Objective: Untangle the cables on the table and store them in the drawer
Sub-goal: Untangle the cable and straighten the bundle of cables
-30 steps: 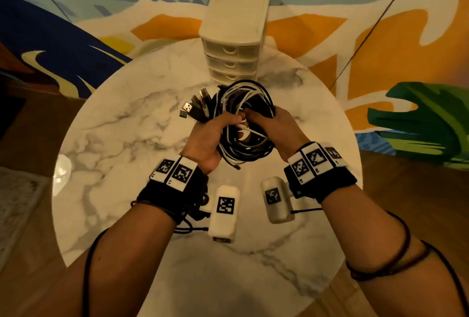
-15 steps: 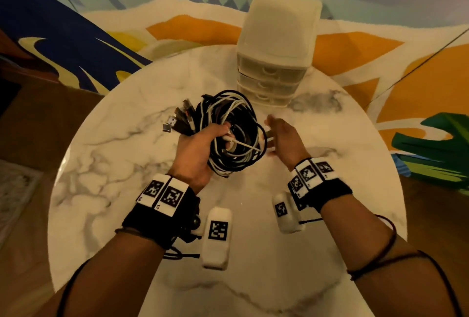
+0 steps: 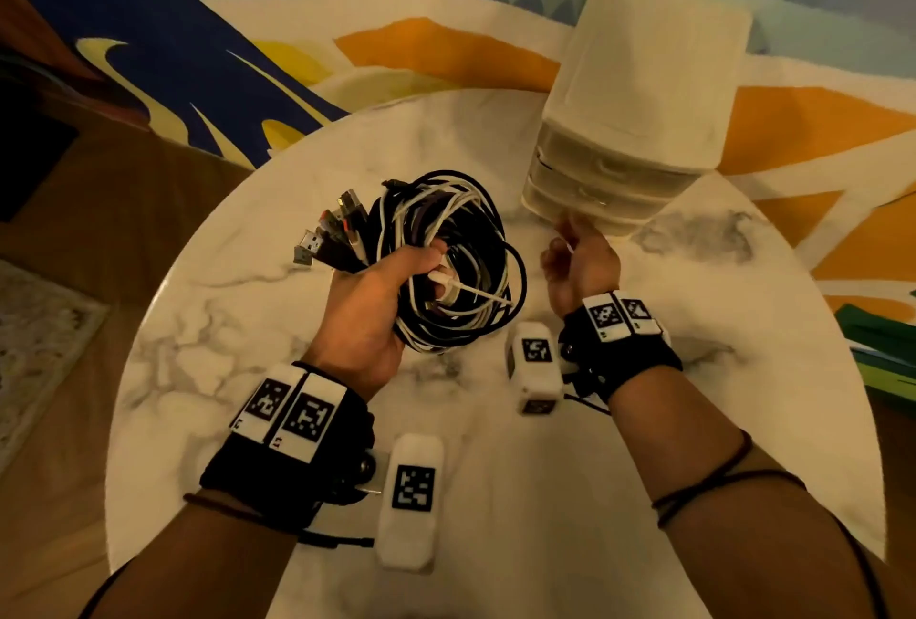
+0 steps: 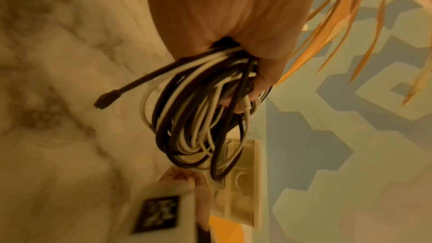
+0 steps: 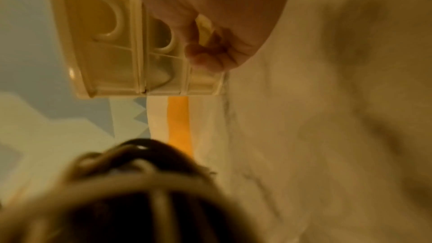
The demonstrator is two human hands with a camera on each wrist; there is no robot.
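Note:
A coiled bundle of black and white cables (image 3: pixel 446 261) hangs above the marble table (image 3: pixel 238 331), gripped by my left hand (image 3: pixel 376 291). Its USB plugs (image 3: pixel 327 236) fan out to the left. In the left wrist view the coil (image 4: pixel 194 117) dangles below my closed fist (image 4: pixel 233 25). A cream three-drawer unit (image 3: pixel 639 88) stands at the table's far right. My right hand (image 3: pixel 580 251) is at its bottom drawer (image 3: pixel 600 216), all drawers closed. The right wrist view shows those fingers (image 5: pixel 210 56) curled at the lowest drawer front (image 5: pixel 203 82), hiding its handle.
White tagged camera modules (image 3: pixel 533 365) (image 3: pixel 411 499) hang from both wrists above the table. A colourful patterned rug (image 3: pixel 446 43) lies beyond the round table's far edge, with wooden floor (image 3: pixel 99 221) to the left.
My right hand let go of the cable bundle and moved right and forward to the bottom drawer. The left hand kept the bundle and drifted slightly left.

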